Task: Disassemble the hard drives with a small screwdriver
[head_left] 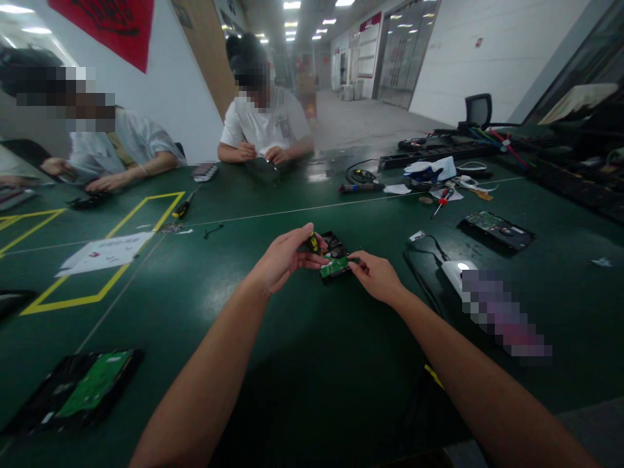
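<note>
In the head view my left hand is closed around a screwdriver with a yellow and black handle; its shaft is hidden. Its lower fingers reach to a small green circuit board. My right hand pinches the right end of that board between thumb and fingers. Under and behind the board, a black drive-like housing shows in part between the hands. Whether the board is still joined to the housing, I cannot tell.
A black drive and a white device with a cable lie to the right. At the lower left is a black case with a green board. Another screwdriver lies left. Two people sit across the green table.
</note>
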`<state>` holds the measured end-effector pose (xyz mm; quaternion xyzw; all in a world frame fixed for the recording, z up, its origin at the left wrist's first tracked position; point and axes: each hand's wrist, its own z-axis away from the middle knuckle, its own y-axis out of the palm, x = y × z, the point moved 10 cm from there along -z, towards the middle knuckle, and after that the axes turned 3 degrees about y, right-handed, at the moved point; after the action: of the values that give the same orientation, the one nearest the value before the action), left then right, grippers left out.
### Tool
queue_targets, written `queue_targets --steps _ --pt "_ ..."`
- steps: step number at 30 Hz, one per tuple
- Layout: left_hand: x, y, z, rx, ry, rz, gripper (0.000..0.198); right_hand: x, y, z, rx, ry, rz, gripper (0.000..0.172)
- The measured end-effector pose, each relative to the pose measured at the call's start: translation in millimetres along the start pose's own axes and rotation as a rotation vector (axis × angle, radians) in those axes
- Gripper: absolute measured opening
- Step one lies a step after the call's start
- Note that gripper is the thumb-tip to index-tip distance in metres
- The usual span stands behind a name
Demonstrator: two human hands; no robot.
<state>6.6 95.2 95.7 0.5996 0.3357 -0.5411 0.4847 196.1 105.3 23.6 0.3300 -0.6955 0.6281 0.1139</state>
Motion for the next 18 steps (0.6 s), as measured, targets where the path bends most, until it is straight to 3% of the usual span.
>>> queue_targets --steps 8,18 --pt "-6.6 4.2 6.0 0.019 0.035 -0.107 0.039 0.0 0.1 1.2 -0.009 -0.001 -0.005 0.027" --pt "-5.3 2.8 3.4 0.016 0.017 0.014 0.027 0.8 -0.1 0.9 -0.009 -0.006 -0.007 0.027"
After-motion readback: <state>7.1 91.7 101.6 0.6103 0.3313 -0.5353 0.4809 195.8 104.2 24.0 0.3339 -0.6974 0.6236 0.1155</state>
